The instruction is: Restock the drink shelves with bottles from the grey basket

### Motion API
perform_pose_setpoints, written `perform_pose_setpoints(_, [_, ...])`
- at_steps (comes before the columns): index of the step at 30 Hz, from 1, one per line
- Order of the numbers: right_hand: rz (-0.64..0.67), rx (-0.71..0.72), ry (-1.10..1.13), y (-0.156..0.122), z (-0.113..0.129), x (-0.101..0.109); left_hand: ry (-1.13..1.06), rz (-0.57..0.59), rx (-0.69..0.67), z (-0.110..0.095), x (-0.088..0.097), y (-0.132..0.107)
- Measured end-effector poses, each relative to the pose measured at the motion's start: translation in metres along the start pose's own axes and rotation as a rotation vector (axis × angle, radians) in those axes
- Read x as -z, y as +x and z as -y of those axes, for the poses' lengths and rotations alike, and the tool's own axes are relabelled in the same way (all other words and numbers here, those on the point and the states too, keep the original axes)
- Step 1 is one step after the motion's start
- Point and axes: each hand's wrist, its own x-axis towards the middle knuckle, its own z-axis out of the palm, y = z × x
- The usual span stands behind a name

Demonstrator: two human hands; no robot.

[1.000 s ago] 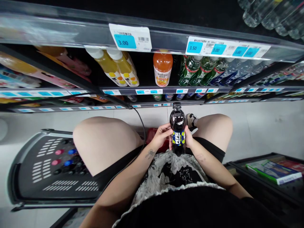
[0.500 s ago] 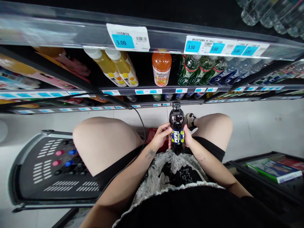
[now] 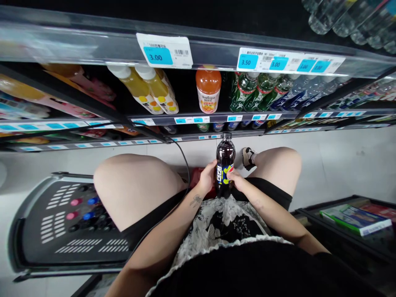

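Upright between my knees is a Pepsi bottle (image 3: 226, 154), full of dark cola, with its dark cap on and a blue label with yellow-green fruit. My left hand (image 3: 207, 178) wraps the bottle's left side, its fingers partly hidden behind it. On the label's right edge rests the thumb of my right hand (image 3: 237, 180), whose other fingers are out of sight behind the bottle. Both hands are closed on the bottle. Just beyond it runs the shelf's lower edge, where an orange Tropicana bottle (image 3: 208, 90) stands.
A dark basket (image 3: 34, 214) at my left holds several bottles with pink, blue and black caps. Green bottles (image 3: 247, 91) and yellow juice bottles (image 3: 151, 93) fill parts of the shelf. A black cable (image 3: 185, 159) hangs near my left knee. Packaged goods (image 3: 355, 218) lie at lower right.
The Pepsi bottle has turned, so its lettering now faces further left and more of the fruit picture shows. My right thumb has moved onto the label's front.
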Motion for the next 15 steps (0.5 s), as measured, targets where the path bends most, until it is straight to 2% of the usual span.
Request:
perform_pose_setpoints(4, [0.133,0.099,-0.352,-0.004,0.015,-0.008,-0.095,-0.046,-0.019,-0.003,-0.004,0.002])
perform_pose_setpoints(9, [0.021,0.203,-0.656,-0.007,0.019,-0.012,-0.070,-0.091,-0.024,-0.004,-0.003,0.004])
perform_pose_setpoints(15, [-0.012,0.192,-0.753,-0.008,0.021,-0.013,-0.075,-0.080,-0.036,-0.001,0.001,0.006])
